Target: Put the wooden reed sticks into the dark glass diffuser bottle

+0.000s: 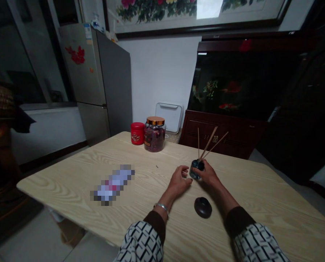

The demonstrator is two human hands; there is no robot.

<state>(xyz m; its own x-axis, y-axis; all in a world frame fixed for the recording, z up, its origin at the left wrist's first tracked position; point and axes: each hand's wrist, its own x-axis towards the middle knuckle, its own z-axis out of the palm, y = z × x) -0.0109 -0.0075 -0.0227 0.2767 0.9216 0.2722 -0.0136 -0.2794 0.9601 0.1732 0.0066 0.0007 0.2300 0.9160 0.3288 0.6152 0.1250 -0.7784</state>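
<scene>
A dark glass reed diffuser bottle (195,173) stands on the wooden table, with several thin reed sticks (206,145) fanning out of its top. My right hand (207,174) is wrapped round the bottle from the right, fingers near its neck. Just left of the bottle is my left hand (180,180), its fingers curved and apart with nothing between them. Nearer to me, between my forearms, a round dark brown lid (203,207) lies on the tabletop.
Toward the table's (140,203) far edge stand a red canister (137,133) and a glass jar (154,136) with a copper-coloured lid. A blurred-out flat item (115,185) lies at left. Beyond are a fridge (91,80) and a fish tank (233,87).
</scene>
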